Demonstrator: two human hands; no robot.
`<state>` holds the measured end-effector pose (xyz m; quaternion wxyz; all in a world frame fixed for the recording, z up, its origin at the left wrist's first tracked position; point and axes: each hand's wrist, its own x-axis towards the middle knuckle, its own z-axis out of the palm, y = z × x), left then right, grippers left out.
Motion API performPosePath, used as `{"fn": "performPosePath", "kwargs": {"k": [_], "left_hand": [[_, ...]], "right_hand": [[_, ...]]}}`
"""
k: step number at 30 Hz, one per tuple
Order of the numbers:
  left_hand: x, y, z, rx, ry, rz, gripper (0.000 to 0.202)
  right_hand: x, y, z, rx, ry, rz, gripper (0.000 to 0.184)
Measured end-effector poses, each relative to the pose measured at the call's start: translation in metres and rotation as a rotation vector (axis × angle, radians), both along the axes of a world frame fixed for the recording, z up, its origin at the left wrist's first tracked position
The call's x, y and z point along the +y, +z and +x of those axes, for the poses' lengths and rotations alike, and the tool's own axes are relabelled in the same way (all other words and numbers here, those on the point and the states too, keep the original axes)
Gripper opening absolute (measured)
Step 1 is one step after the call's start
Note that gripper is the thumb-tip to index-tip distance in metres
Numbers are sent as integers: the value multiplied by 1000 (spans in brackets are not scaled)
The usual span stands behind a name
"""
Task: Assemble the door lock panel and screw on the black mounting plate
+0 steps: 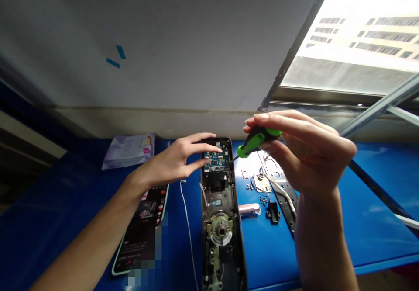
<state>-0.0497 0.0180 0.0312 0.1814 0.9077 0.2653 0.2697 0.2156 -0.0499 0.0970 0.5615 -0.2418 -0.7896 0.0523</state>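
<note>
A long black housing (240, 238) lies lengthwise on the blue table, its inner parts exposed. At its far end sits a blue circuit board (216, 163); nearer me is a round metal hub (221, 229). My left hand (183, 157) rests at the far end of the housing, fingers apart over the circuit board, holding nothing visible. My right hand (304, 151) grips a green and black screwdriver (253, 143) by its handle. The screwdriver is tilted, its tip reaching down to the right edge of the circuit board. Whether the tip sits on a screw is too small to tell.
Right of the housing lie loose screws (263, 201), a black bracket (273, 211), a pink wrapped cylinder (250, 209) and a black plate (288, 203) with a white cable. On the left are a phone (140, 225), a white wire (188, 225) and a purple packet (131, 150).
</note>
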Motion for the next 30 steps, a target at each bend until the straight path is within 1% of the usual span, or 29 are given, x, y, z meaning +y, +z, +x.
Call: {"fn": "performPosePath", "kwargs": {"k": [2,4,5,7,9,10,12,13,15,16,18,20,22,24,26,28,30], "left_hand": [[-1,0,0,-4,1,-3,31],[-1,0,0,2,1,-2,30],[-1,0,0,6,0,-2,30],[0,0,0,11,-1,-1,30],[0,0,0,12,-4,1,30],[0,0,0,11,-5,4,30],[0,1,0,6,-7,7,30],[-1,1,0,4,-6,7,30],[-1,1,0,5,-1,7,30],[-1,1,0,8,0,6,30],[-1,1,0,15,3,4,30],[-1,1,0,15,4,3,30],[-1,2,1,13,4,2,30],[-2,2,1,10,4,5,30],[-2,3,2,7,4,8,29],[-2,3,2,2,7,9,29],[-2,3,2,6,9,4,30]], "right_hand": [[0,0,0,49,-66,61,39],[-1,1,-1,48,-98,53,32],[-1,1,-1,27,-81,19,31],[-2,1,0,-22,9,-64,38],[-1,1,1,-18,78,-63,44],[0,1,1,-4,77,-22,45],[1,1,1,25,-3,73,43],[1,2,1,32,-52,97,40],[0,3,2,15,-87,61,33],[-1,3,2,-1,-60,10,33],[-2,3,3,-34,54,-89,41],[-2,1,4,-23,122,-82,47],[0,-1,4,4,94,2,47],[1,-1,3,12,1,74,44],[1,-1,1,15,-65,105,42],[0,1,0,1,-56,75,40],[-2,3,1,-35,31,-18,45]]}}
